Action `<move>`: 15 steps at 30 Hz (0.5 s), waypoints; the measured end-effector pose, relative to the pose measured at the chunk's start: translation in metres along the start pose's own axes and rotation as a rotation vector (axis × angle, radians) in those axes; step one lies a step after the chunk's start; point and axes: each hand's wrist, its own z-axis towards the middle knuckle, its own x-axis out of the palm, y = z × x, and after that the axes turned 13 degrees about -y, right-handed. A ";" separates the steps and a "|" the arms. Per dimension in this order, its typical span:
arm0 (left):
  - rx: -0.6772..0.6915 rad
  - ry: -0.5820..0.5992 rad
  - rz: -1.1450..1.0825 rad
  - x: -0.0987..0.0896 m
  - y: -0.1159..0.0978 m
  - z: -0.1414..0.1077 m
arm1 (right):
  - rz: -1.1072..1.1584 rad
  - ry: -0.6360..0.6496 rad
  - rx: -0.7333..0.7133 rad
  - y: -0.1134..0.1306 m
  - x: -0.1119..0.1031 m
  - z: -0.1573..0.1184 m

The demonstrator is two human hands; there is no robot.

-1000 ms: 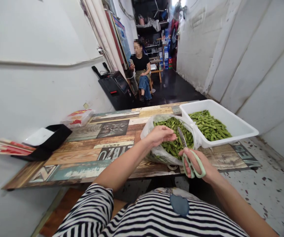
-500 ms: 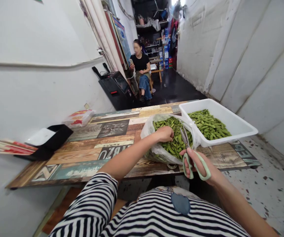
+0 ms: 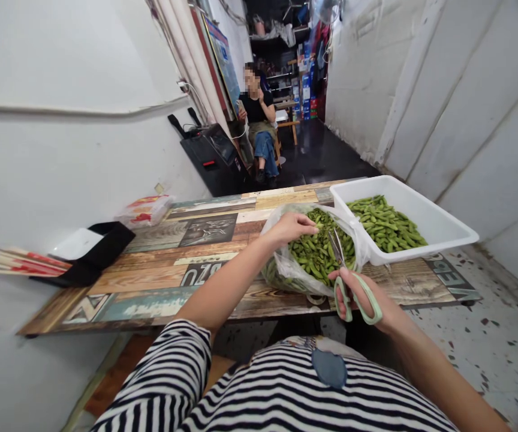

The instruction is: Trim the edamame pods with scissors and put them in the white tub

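Observation:
A clear plastic bag (image 3: pixel 271 277) full of green pods (image 3: pixel 319 255) lies open on the wood-patterned table. Over the bag's left part is my left hand (image 3: pixel 295 227), its thumb and fingertips pinched together at a small green piece, likely a pod. My right hand (image 3: pixel 353 294), at the bag's near right edge, grips scissors (image 3: pixel 371 309) with pale green handles; their blades point up over the pods and stand slightly apart. Touching the bag on the right, a white tray (image 3: pixel 448 234) holds more green pods (image 3: pixel 387 225) in its left part.
At the table's left end stand a black holder (image 3: pixel 117 240) with red-and-white wrapped sticks (image 3: pixel 29 264) and a plastic package (image 3: pixel 144 210). Beyond the table (image 3: pixel 151 279), a person (image 3: pixel 259 114) sits holding a phone beside a black machine (image 3: pixel 214 157). Walls rise on both sides.
My left hand has lifted from among the pods and moved slightly up and back, fingertips pinched. The seated person has raised one hand to the face. The view has shifted slightly.

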 end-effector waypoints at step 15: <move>-0.051 0.089 -0.006 0.012 -0.010 -0.026 | -0.169 -0.086 -0.038 0.004 0.008 0.005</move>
